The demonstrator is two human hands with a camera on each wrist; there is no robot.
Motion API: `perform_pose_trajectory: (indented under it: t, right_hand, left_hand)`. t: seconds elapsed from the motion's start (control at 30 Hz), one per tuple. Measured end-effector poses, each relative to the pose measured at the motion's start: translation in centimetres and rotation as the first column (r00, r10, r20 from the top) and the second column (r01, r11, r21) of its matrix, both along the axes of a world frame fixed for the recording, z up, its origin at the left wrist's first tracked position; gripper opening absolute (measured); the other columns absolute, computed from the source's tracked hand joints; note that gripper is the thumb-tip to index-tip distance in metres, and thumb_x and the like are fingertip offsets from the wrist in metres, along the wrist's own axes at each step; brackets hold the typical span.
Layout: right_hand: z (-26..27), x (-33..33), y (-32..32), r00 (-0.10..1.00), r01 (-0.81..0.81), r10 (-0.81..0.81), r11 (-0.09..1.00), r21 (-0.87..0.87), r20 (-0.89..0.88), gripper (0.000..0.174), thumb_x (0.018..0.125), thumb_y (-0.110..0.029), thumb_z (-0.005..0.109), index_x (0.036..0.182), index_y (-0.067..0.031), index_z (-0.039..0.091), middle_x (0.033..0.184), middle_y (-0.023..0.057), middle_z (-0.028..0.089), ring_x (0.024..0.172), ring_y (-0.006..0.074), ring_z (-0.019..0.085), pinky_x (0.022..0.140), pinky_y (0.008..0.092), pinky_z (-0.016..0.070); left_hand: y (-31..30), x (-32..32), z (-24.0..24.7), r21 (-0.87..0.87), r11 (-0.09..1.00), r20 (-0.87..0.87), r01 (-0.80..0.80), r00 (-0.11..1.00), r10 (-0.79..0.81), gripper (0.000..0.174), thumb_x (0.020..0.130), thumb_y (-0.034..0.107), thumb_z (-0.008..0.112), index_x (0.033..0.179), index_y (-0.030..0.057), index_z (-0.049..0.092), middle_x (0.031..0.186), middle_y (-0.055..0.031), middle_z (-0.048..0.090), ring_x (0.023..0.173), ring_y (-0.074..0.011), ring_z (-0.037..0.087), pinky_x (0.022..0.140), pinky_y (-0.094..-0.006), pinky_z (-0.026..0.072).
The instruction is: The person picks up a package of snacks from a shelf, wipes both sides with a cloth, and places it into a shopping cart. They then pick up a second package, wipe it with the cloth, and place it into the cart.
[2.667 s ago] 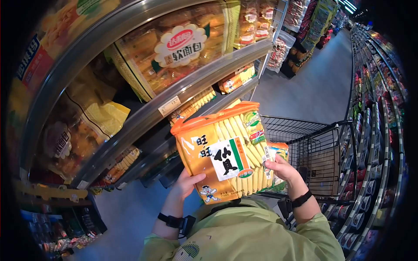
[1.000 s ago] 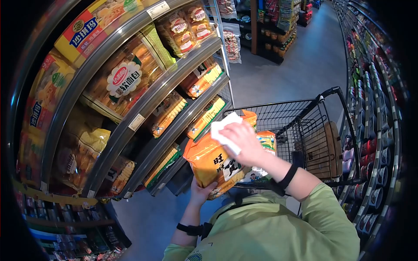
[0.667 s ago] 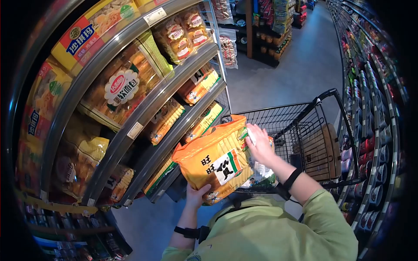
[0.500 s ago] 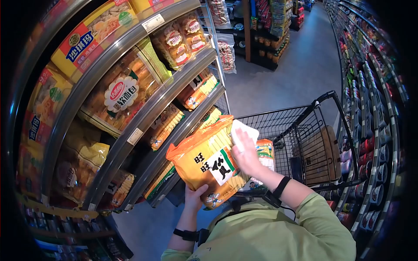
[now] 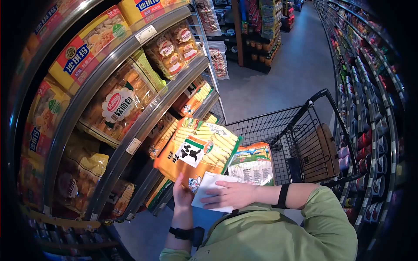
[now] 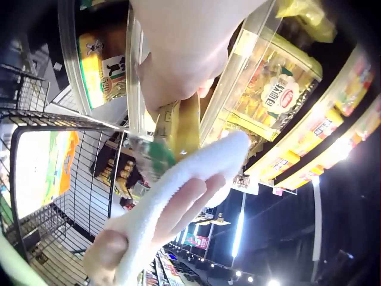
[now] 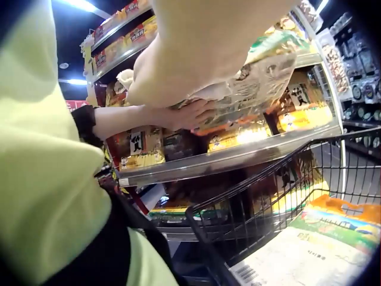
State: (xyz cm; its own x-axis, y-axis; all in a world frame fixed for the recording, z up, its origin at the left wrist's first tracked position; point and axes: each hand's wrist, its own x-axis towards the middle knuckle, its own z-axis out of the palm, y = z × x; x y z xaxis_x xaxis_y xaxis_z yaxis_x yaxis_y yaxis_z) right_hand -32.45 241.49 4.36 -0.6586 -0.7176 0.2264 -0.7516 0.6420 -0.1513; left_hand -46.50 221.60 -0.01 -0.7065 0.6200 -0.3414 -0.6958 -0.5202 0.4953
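Observation:
My left hand (image 5: 183, 193) grips a large orange and yellow bag of rice crackers (image 5: 213, 141) by its lower left corner, thumb on the front. The bag tilts between the shelf and the cart. A folded white cloth (image 5: 209, 178) is in my right hand (image 5: 235, 195), just below the bag's lower edge. In the left wrist view the cloth (image 6: 208, 161) runs between the right hand's thumb and fingers (image 6: 184, 202), and the bag is partly hidden behind it. From the right wrist view, the left hand (image 7: 178, 116) shows beneath the bag's clear back (image 7: 256, 89).
A black wire shopping cart (image 5: 283, 117) stands in front, with another orange-topped bag (image 5: 252, 165) inside. On the left, a tall shelf (image 5: 143, 124) carries bread packs (image 5: 117, 102) and more cracker bags. A long stocked shelf (image 5: 365, 122) lines the aisle's right side.
The right hand first held the bag's right side, then moved the white cloth over its upper right part, and is now at the lower edge. The bag has turned and shifted left.

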Motion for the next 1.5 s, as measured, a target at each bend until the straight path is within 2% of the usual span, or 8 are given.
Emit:
perform_pose_trajectory:
  t: [0.33,0.4,0.47,0.53,0.77,1.13,1.27,1.5]
  right_hand:
    - [0.3,-1.2,7.0,0.876,0.481,-0.479,0.876,0.039,-0.055,0.058,0.076,-0.022,0.051,0.134,-0.0238,0.043,0.138,0.0069,0.041,0.132,0.0211,0.033,0.105,0.0564,0.0194]
    - [-1.4,-1.8,9.3,0.571,0.784,-0.794,0.603,-0.146,-0.209,0.039,0.088,-0.027,0.047,0.124,-0.0115,0.050,0.122,0.0151,0.051,0.120,0.0233,0.045,0.099,0.0498,0.0325]
    - [1.0,-1.4,10.7,0.266,0.890,-0.315,-0.284,-0.358,0.911,0.042,0.097,-0.035,0.037,0.114,-0.0003,0.054,0.103,0.0151,0.057,0.101,0.0199,0.054,0.087,0.0372,0.0421]
    - [1.9,-0.9,10.6,0.387,0.671,-0.520,-0.407,-0.619,0.761,0.054,0.099,-0.041,0.032,0.112,0.0064,0.054,0.091,0.0123,0.058,0.087,0.0140,0.053,0.076,0.0289,0.0435]
    - [3.5,0.7,3.5,0.901,0.322,-0.336,0.942,-0.097,-0.274,0.058,0.081,-0.026,0.050,0.138,-0.0227,0.038,0.141,0.0074,0.039,0.129,0.0251,0.040,0.105,0.0563,0.0243]
    - [-0.9,-0.6,11.6,0.433,0.747,-0.896,0.295,-0.596,0.099,0.042,0.095,-0.034,0.041,0.120,-0.0017,0.052,0.116,0.0174,0.057,0.110,0.0313,0.054,0.100,0.0506,0.0348]
    - [-4.6,0.7,14.8,0.423,0.540,-0.494,-0.536,-0.649,0.760,0.040,0.098,-0.031,0.042,0.104,0.0050,0.057,0.085,0.0078,0.064,0.074,0.0143,0.061,0.063,0.0288,0.0487]
    - [-0.9,1.5,8.5,0.598,0.801,0.630,-0.477,-0.361,0.495,0.049,0.087,-0.023,0.052,0.130,-0.0024,0.043,0.128,0.0133,0.052,0.116,0.0310,0.052,0.101,0.0468,0.0384]
  left_hand:
    - [-0.1,0.9,-0.2,0.208,0.970,0.118,0.124,0.981,-0.151,0.046,0.096,0.028,0.037,0.134,0.0011,0.039,0.128,-0.0193,0.052,0.112,-0.0318,0.055,0.097,-0.0441,0.0445]
    - [-0.3,1.1,0.1,0.206,0.963,0.150,0.176,0.966,-0.209,0.046,0.097,0.028,0.037,0.133,0.0008,0.039,0.126,-0.0188,0.053,0.112,-0.0316,0.055,0.096,-0.0438,0.0454]
    - [0.2,1.7,1.0,0.118,0.983,0.086,0.140,0.985,-0.151,0.046,0.096,0.028,0.037,0.133,0.0006,0.039,0.127,-0.0181,0.052,0.113,-0.0312,0.055,0.096,-0.0443,0.0453]
    - [0.8,1.9,1.7,0.092,0.992,0.101,0.086,0.990,-0.095,0.045,0.096,0.026,0.038,0.133,0.0004,0.038,0.129,-0.0178,0.051,0.115,-0.0315,0.054,0.097,-0.0449,0.0445]
    - [2.6,1.8,0.5,0.017,0.999,0.145,-0.037,0.989,0.034,0.043,0.095,0.025,0.041,0.130,-0.0001,0.042,0.127,-0.0171,0.053,0.114,-0.0336,0.053,0.101,-0.0469,0.0394]
    - [1.5,3.4,1.6,-0.027,0.997,0.039,-0.070,0.997,0.071,0.045,0.094,0.015,0.041,0.137,0.0027,0.033,0.137,-0.0159,0.043,0.124,-0.0317,0.044,0.104,-0.0488,0.0355]
    - [0.2,3.3,1.7,0.011,0.996,-0.098,-0.090,0.991,0.090,0.043,0.093,0.009,0.043,0.134,0.0016,0.036,0.132,-0.0145,0.048,0.121,-0.0279,0.048,0.103,-0.0436,0.0387]
    - [3.1,4.1,2.2,0.094,0.986,0.055,-0.141,0.989,0.136,0.041,0.094,0.012,0.044,0.134,0.0043,0.037,0.131,-0.0110,0.049,0.119,-0.0278,0.049,0.102,-0.0450,0.0382]
